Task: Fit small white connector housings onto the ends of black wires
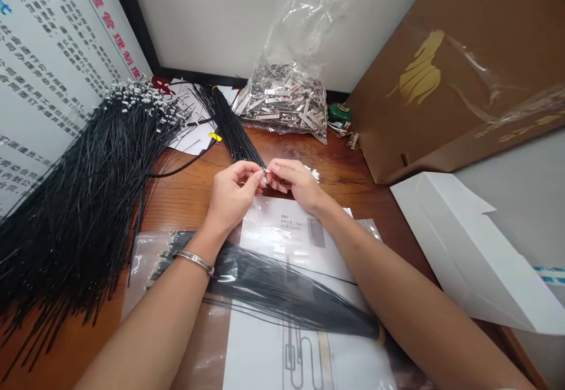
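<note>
Both my hands meet at the near end of a bundle of black wires [236, 134] lying on the table. The thumb and fingers of my left hand [236, 193] are pinched around a black wire's end, where small metallic tips show. My right hand [293, 181] pinches right beside it, fingertips almost touching the left ones; the tiny piece between them is too small to make out. Small white connectors [313, 173] lie just beyond my right hand. Beneath my forearms, a clear plastic bag [141, 255] holds more black wires [282, 287] over a printed sheet [260, 349].
A large heap of black wires with white ends [88, 202] fills the left side. At the back stand a clear bag of metal strips [286, 99] and a green tape measure [339, 115]. A brown box [459, 72] and white box [459, 237] stand right.
</note>
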`<state>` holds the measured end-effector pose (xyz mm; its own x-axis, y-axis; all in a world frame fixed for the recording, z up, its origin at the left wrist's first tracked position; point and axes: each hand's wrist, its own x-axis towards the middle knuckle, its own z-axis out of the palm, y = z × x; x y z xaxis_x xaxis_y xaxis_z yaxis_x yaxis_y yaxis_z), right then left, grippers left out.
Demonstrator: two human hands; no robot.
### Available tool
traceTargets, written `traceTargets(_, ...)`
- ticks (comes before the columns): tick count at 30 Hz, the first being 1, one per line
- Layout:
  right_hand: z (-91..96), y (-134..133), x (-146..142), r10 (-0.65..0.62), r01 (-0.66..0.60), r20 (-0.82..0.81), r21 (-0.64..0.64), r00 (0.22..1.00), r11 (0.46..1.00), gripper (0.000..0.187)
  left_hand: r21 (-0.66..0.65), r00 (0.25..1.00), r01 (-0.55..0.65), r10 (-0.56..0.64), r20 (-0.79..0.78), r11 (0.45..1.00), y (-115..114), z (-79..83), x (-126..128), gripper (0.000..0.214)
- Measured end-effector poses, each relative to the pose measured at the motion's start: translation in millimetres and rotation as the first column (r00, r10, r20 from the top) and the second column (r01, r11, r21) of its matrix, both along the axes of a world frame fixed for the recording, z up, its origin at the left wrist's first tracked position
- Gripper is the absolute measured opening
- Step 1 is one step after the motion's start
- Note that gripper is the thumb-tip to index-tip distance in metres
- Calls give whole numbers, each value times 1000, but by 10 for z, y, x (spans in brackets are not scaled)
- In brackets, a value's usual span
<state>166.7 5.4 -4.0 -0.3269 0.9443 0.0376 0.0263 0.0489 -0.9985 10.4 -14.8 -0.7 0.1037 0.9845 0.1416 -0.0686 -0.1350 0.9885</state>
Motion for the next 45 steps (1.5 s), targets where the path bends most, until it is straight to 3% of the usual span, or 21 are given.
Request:
traceTargets(10, 29, 12, 58, 123, -122, 14, -69, 992, 990, 30, 31, 999, 47, -47, -11, 998, -17, 27, 20, 9)
traceTargets(15, 4, 16, 66, 121, -122, -19, -53, 992, 991, 28, 12, 998, 60, -60, -6, 998, -6, 11, 10, 10)
traceTargets(18, -29, 12, 50, 82, -83, 19, 14, 996, 996, 28, -4, 999, 47, -47, 0, 999, 14, -14, 0, 10)
traceTargets(21, -66, 1, 20, -11, -14, 132, 187, 991, 982, 28, -69, 999, 23, -20, 43, 997, 35, -21, -1, 10)
traceTargets(24, -90, -22, -10, -184, 27, 316, 443, 931, 896, 26, -183, 996, -12, 29, 90, 983, 49, -9, 11, 12)
traceTargets(28, -102, -70, -52, -471, -2, 432, 740, 769, 673, 27, -242, 988, -4, 41, 151, 970, 55, -4, 26, 13)
traceTargets(32, -121, -113, -120, -668, -53, 454, 847, 590, 529, 31, -225, 980, -8, 52, 193, 974, 56, -10, 36, 15)
traceTargets(36, -142, -129, -184, -774, -90, 440, 888, 455, 452, 30, -242, 976, -37, 88, 201, 970, 62, -5, 47, 20)
traceTargets(40, -124, -131, -191, -780, -111, 446, 888, 440, 446, 29, -257, 974, -51, 105, 201, 965, 60, -11, 51, 17)
traceTargets(45, -82, -116, -152, -682, -27, 482, 827, 550, 562, 29, -222, 976, -34, 81, 204, 974, 52, -28, 62, 14)
